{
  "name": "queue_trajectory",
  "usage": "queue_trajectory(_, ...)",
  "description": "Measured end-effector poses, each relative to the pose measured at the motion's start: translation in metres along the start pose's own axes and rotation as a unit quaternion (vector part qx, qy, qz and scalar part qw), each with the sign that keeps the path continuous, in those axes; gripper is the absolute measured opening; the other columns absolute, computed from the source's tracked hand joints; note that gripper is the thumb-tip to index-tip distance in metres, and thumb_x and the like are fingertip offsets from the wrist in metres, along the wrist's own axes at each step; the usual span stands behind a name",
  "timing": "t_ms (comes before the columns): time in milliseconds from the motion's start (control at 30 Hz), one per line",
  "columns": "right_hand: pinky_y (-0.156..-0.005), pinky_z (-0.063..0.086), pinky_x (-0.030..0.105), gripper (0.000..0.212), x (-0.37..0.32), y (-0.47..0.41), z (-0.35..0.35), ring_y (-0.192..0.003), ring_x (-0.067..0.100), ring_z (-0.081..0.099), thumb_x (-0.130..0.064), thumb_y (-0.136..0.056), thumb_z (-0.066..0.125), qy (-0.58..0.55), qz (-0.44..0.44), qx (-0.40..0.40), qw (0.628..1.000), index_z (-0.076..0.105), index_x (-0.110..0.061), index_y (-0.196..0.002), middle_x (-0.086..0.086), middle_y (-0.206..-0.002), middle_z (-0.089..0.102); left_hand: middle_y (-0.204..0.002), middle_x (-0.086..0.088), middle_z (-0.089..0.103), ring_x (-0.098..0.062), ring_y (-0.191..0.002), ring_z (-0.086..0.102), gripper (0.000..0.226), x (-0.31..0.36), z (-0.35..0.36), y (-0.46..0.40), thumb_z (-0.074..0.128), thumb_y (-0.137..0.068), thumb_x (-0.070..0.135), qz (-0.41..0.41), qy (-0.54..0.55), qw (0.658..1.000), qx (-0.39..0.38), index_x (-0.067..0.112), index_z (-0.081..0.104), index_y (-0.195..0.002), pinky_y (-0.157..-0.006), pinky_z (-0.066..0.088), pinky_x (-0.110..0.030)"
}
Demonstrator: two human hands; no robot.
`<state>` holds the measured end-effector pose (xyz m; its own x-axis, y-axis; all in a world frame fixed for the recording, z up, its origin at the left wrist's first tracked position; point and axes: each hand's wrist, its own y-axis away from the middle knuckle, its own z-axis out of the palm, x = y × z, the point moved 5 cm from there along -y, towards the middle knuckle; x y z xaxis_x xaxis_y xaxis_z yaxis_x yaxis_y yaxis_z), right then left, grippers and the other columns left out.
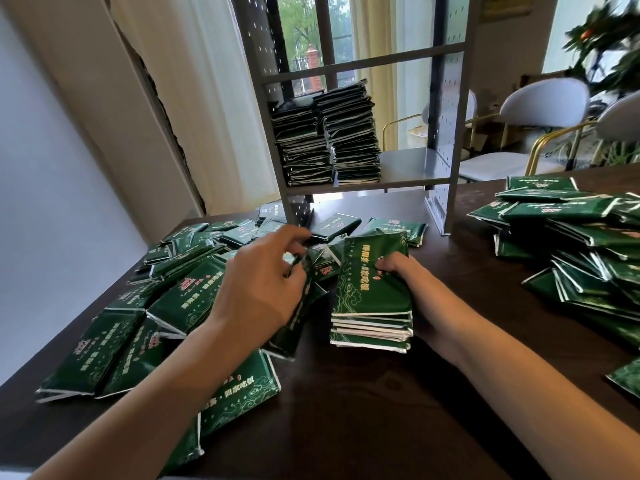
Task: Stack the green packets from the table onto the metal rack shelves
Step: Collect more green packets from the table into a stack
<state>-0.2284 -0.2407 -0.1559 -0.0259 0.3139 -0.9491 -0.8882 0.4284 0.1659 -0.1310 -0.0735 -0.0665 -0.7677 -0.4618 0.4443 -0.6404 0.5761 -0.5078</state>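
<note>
Step in hand: your right hand (398,268) grips a squared bundle of flat green foil packets (372,299) on the dark wooden table (363,410). Your left hand (263,278) pinches 1 loose green packet (301,292) edge-up; lay it flush on top before lifting to the grey metal rack (408,168).

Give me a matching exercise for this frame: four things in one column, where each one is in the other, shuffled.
Things:
1. right hand
2. left hand
3. two tall packet stacks
4. white chairs

Places:
A. on the metal rack shelf
B. behind the table, right of the rack
C. gripping a small stack of packets
D. pinching a single packet over the left heap

Pairs: 1-C, 2-D, 3-A, 4-B
</note>
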Motion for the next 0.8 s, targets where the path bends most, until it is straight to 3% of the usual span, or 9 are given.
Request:
queue_trajectory(133,-0.1,0.051,0.054,0.045,-0.001,-0.001,-0.001,-0.096,0.028,0.073,-0.043,-0.074,0.07,-0.007,0.001,0.001,1.0,0.06,-0.026,-0.114,0.007,-0.102,0.076,-0.107,0.027,0.055,0.02,-0.084,0.059,0.068,0.007,-0.003,-0.011,0.07,-0.086,0.007,-0.023,0.074,0.997,0.001,0.036,0.047,-0.143,-0.063,0.047,-0.002)
queue_trajectory(233,-0.097,0.053,0.052,0.033,-0.002,0.0,-0.001,-0.089,0.024,0.073,-0.039,-0.084,0.065,-0.007,0.001,0.007,1.0,0.06,-0.025,-0.113,0.004,-0.095,0.076,-0.104,0.021,0.062,0.006,-0.083,0.066,0.075,0.007,0.001,-0.016,0.072,-0.083,0.006,-0.049,0.077,0.996,-0.021,0.038,0.045,-0.145,-0.073,0.052,-0.011)
queue_trajectory(300,-0.096,0.053,0.049,0.032,-0.002,0.0,0.0,-0.088,0.023,0.073,-0.038,-0.085,0.063,-0.006,0.004,0.008,1.0,0.06,-0.025,-0.114,0.004,-0.095,0.076,-0.098,0.015,0.067,0.0,-0.086,0.065,0.062,0.006,0.003,-0.018,0.071,-0.081,0.008,-0.059,0.048,0.997,-0.008,0.039,0.059,-0.133,-0.082,0.053,-0.021)
queue_trajectory(400,-0.087,0.055,0.042,0.031,-0.003,0.001,0.0,-0.085,0.02,0.072,-0.037,-0.086,0.062,-0.006,0.004,0.009,1.0,0.06,-0.024,-0.114,0.003,-0.094,0.076,-0.09,0.016,0.067,0.005,-0.074,0.062,0.041,0.009,0.0,-0.019,0.068,-0.081,0.006,-0.066,0.043,0.996,0.035,0.038,0.073,-0.107,-0.065,0.043,-0.001)
queue_trajectory(467,-0.087,0.056,0.042,0.032,-0.003,0.001,0.0,-0.086,0.022,0.073,-0.037,-0.086,0.062,-0.005,0.007,0.01,1.0,0.06,-0.023,-0.115,0.005,-0.097,0.076,-0.087,0.018,0.068,0.003,-0.065,0.062,0.039,0.015,-0.007,-0.019,0.067,-0.081,0.003,-0.052,0.068,0.994,0.074,0.039,0.073,-0.093,-0.055,0.044,-0.005)
queue_trajectory(533,-0.094,0.054,0.047,0.032,-0.003,0.001,-0.001,-0.092,0.025,0.073,-0.037,-0.087,0.063,-0.009,0.012,0.009,1.0,0.06,-0.023,-0.116,0.008,-0.104,0.076,-0.091,0.017,0.069,0.001,-0.068,0.064,0.042,0.022,-0.016,-0.02,0.067,-0.082,0.0,-0.027,0.092,0.989,0.109,0.041,0.069,-0.088,-0.055,0.046,-0.009)
queue_trajectory(633,-0.1,0.052,0.052,0.031,-0.002,0.001,-0.001,-0.094,0.027,0.073,-0.037,-0.089,0.062,-0.011,0.014,0.004,1.0,0.061,-0.023,-0.117,0.01,-0.106,0.076,-0.086,0.018,0.067,0.005,-0.061,0.061,0.039,0.029,-0.022,-0.021,0.065,-0.082,-0.008,-0.001,0.159,0.978,0.133,0.031,0.07,-0.085,-0.05,0.045,-0.009)
queue_trajectory(700,-0.098,0.052,0.049,0.034,-0.002,0.001,-0.001,-0.091,0.025,0.073,-0.038,-0.089,0.061,-0.008,0.017,0.001,1.0,0.062,-0.021,-0.119,0.011,-0.106,0.076,-0.084,0.015,0.069,0.002,-0.066,0.063,0.038,0.033,-0.019,-0.02,0.066,-0.08,-0.011,0.022,0.181,0.975,0.129,0.027,0.07,-0.079,-0.057,0.045,-0.006)
queue_trajectory(800,-0.086,0.054,0.042,0.039,-0.002,0.0,-0.001,-0.083,0.023,0.071,-0.039,-0.086,0.061,-0.007,0.015,-0.005,1.0,0.061,-0.018,-0.119,0.008,-0.094,0.075,-0.085,0.013,0.071,-0.002,-0.086,0.068,0.046,0.034,-0.005,-0.012,0.067,-0.077,-0.016,0.073,0.199,0.971,0.111,0.029,0.063,-0.071,-0.083,0.043,-0.003)
